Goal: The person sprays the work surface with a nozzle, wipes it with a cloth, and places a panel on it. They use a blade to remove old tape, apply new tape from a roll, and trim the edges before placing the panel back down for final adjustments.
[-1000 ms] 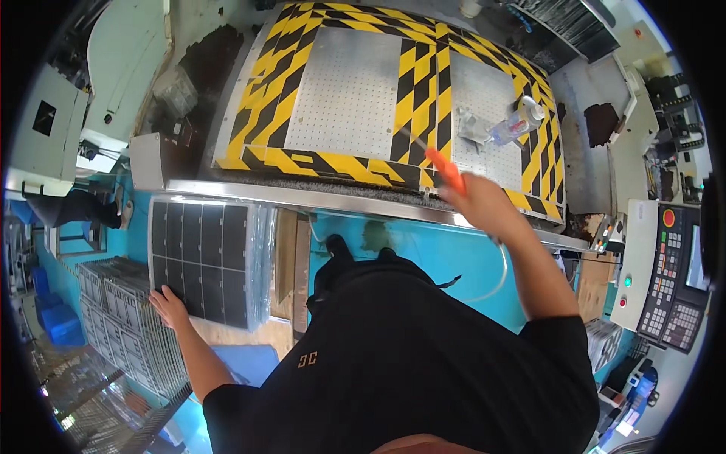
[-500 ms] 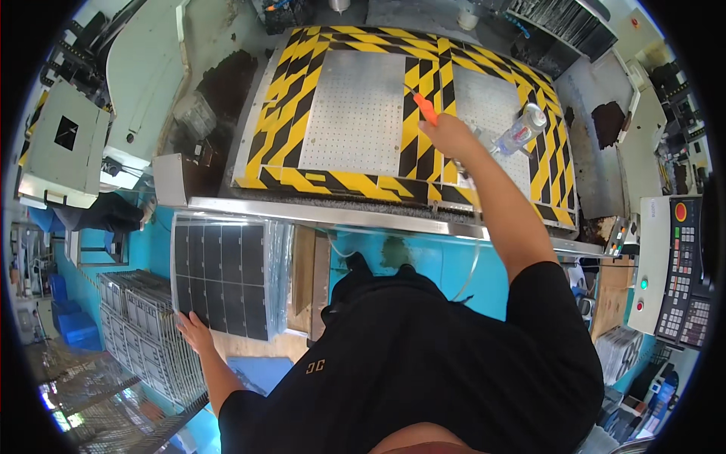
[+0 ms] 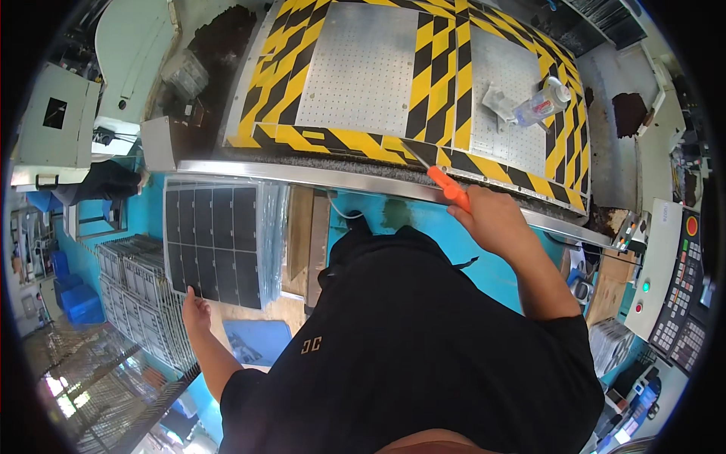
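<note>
My right hand [image 3: 495,219] is closed round an orange air blow gun [image 3: 451,188]. Its thin metal nozzle points up and left over the front edge of the machine bed [image 3: 355,76], a perforated metal plate bordered with yellow-black striped tape. At the lower left, my left hand [image 3: 197,312] has its fingers pinched at the near edge of a dark panel [image 3: 212,242] marked with a grid of light lines. That panel lies on top of a stack with clear plastic wrapping along its right side.
A clear plastic bottle [image 3: 543,104] lies tilted on the bed's right plate. Grey slotted panels [image 3: 144,303] stand stacked at left. At right is a control panel [image 3: 677,276] with buttons. A metal rail [image 3: 318,175] edges the machine. Another person's dark sleeve [image 3: 102,184] shows at far left.
My right hand has drawn the blow gun back from above the bed to its front edge. My left hand's fingers have closed in at the panel's edge. The view has shifted slightly.
</note>
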### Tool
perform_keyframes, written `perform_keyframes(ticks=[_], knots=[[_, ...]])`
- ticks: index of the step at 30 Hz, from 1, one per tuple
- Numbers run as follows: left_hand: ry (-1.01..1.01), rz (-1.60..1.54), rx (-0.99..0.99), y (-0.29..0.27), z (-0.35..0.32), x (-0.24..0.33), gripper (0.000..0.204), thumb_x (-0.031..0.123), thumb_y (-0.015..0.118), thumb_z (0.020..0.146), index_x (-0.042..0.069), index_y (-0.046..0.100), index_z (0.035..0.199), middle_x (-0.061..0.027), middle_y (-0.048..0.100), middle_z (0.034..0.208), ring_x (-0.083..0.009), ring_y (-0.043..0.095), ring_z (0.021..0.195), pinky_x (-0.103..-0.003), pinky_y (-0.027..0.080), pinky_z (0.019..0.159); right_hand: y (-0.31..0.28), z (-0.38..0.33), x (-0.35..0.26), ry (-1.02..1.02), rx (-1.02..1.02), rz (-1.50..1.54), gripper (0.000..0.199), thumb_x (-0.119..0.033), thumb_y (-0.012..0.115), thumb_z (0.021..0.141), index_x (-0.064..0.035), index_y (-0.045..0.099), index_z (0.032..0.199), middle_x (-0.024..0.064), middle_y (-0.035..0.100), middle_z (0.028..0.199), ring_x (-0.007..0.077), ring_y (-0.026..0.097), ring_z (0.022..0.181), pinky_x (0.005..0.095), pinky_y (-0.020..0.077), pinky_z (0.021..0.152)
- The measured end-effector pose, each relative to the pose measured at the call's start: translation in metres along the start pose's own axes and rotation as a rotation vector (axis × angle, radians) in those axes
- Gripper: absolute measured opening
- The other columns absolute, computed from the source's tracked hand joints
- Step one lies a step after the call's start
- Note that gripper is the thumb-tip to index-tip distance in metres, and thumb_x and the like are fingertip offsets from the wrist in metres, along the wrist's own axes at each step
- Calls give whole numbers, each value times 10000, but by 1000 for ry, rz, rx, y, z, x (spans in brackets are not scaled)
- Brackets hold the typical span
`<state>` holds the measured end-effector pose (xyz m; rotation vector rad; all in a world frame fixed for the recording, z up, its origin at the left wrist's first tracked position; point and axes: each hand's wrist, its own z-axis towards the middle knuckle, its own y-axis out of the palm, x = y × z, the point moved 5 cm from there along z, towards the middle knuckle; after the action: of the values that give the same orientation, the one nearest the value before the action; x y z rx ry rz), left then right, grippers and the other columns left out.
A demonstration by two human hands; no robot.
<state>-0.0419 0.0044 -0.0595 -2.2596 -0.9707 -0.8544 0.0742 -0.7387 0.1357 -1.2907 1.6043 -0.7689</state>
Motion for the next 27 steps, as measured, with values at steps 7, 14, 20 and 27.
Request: perform_keyframes(ticks=[7,14,20,27], knots=[[457,-367,-270,0,-81,25,305,144,676,955,84,584,1240,-96,674,1198,-257,649,1078,-435,550,940,0,25,4,9,32,128,366,-342,655,951,1,640,1079,221,700,936,397,680,845,480,525,785],[824,-542,-265,37,-188,56,504,-44,556,966,94,400,1424,-111,574,1332,-238,583,1190,-376,492,1022,-6,-23,-16,-642,-442,863,464,-422,684,911,-23,680,1147,17,701,909,120,614,767,309,513,691],[798,-594,-398,33,-231,48,472,36,585,975,87,457,1426,-86,622,1278,-212,594,1129,-368,469,1021,19,4,17,-301,-169,1221,402,-364,540,990,-6,651,1135,53,731,900,108,669,805,236,515,584],[489,-907,-1142,77,-187,2,305,174,588,1005,23,607,1270,-46,696,1074,-125,636,782,-235,476,551,42,-40,21,-470,-634,536,468,-470,747,882,-49,686,1079,137,708,929,294,684,884,399,523,829]])
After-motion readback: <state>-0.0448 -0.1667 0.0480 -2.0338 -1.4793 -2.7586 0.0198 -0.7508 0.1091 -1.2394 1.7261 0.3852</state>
